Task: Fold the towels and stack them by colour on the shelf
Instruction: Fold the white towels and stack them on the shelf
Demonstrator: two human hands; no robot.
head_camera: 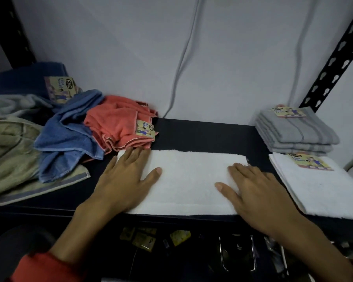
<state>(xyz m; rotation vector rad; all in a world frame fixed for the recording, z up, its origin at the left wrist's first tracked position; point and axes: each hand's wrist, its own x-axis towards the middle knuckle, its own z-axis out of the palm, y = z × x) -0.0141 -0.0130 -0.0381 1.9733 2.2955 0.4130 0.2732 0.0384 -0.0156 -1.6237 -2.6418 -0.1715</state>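
The left hand (126, 176) and the right hand (259, 192) press flat, fingers straight, on the white towel (192, 180) between them (half folded, probably); next comes another fold.

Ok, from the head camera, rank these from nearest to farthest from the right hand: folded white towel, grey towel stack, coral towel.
From the right hand:
1. Folded white towel, just to its right.
2. Grey towel stack, behind it at right.
3. Coral towel, far across on the left.
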